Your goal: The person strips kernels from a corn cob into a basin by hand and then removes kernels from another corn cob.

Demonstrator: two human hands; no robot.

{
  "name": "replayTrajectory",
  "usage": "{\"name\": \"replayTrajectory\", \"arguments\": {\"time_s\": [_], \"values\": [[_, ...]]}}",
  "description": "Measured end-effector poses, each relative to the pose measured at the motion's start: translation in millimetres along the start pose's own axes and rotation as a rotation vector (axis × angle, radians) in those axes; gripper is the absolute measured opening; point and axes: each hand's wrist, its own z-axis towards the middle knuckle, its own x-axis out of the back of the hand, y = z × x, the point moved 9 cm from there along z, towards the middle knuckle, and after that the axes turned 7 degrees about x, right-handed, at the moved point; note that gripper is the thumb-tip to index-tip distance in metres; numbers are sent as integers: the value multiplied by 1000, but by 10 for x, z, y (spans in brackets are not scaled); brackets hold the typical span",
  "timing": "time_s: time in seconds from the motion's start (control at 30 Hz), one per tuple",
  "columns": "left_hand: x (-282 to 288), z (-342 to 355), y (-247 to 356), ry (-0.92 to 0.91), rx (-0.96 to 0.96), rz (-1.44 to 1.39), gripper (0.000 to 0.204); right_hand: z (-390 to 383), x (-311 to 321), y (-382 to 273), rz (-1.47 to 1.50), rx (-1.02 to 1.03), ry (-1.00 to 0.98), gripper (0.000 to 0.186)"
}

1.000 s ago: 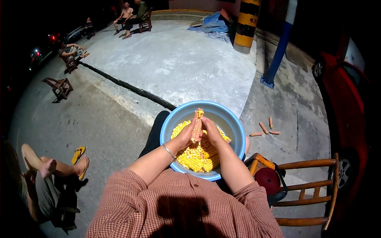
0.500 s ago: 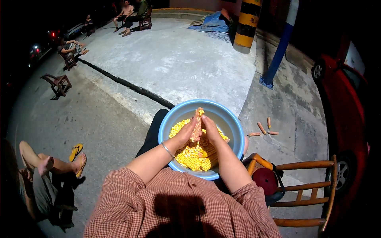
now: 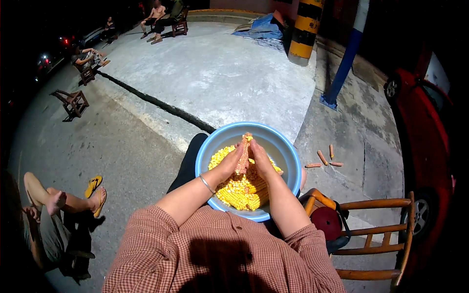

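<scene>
A corn cob [image 3: 245, 155], mostly bare and pinkish with a few yellow kernels at its far tip, stands tilted between my hands. My left hand [image 3: 227, 165], a silver bangle at its wrist, presses on the cob's left side. From the other side my right hand [image 3: 261, 160] closes on it, with the thumb near the tip. Both are above a blue basin [image 3: 291, 152] resting on my lap. Loose yellow kernels [image 3: 223, 196] lie in the basin along with unshelled corn ears [image 3: 245, 201]. My palms hide part of the cob.
Several bare cobs [image 3: 322, 157] lie on the ground to the right. A wooden chair [image 3: 373, 227] with a dark red round object [image 3: 326, 223] stands close on my right, a red car [image 3: 425, 132] beyond. Another person's sandalled foot [image 3: 99, 200] is at left; seated people [image 3: 156, 22] are farther off.
The cob's tip has shifted slightly to the right between my hands, and my right hand has moved a little with it. The basin stays in place.
</scene>
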Motion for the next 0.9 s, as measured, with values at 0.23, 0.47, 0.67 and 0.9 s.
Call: {"name": "replayTrajectory", "arguments": {"time_s": [0.23,0.47,0.67,0.9], "values": [[-23,6,-27,1,12,127,44,15,59,43,-76,19,-53,41],[-48,-33,34,2,17,76,46,-9,-22,-52,28,38,-66,43],[-91,-4,102,52,-249,355,40,26,99,29,-80,-34,-41,46],[-46,-51,120,50,-144,270,39,-8,-46,-111,-94,33,-115,44]]}}
